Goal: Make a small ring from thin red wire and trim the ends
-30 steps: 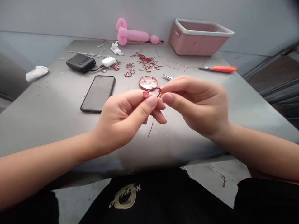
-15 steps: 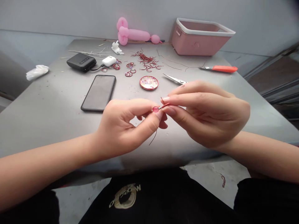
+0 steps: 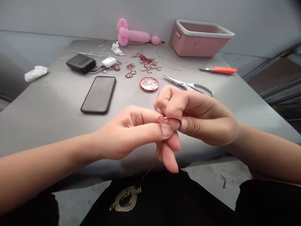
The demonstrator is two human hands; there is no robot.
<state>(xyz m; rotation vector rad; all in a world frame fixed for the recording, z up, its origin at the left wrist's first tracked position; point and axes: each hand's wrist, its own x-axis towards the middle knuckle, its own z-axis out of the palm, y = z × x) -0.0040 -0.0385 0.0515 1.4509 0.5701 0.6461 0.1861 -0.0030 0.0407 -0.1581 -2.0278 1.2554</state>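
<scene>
Between my two hands is a small piece of red cord [image 3: 174, 118] with a pink bead [image 3: 161, 119] and tiny silvery beads at its left end. My left hand [image 3: 134, 130] pinches it by the pink bead, between thumb and index finger. The thumb and bent index finger of my right hand [image 3: 202, 117] close on the cord's curved right part. A thin loose end hangs below my left fingers toward the lap. Beyond the hands stands a round red-rimmed dish [image 3: 149, 84] of small pale beads.
Scissors [image 3: 185, 84] and an orange-handled cutter [image 3: 224, 70] lie at the right. A phone [image 3: 98, 94], black device [image 3: 81, 63] and white case [image 3: 109, 62] are at the left. Behind are red cord pieces [image 3: 147, 61], a pink balloon [image 3: 137, 35] and a pink bin [image 3: 199, 44].
Both hands have come lower, and my right fingers have curled in closer to my left hand. More of the red cord shows, curving to the right. The scissors' handles are now uncovered.
</scene>
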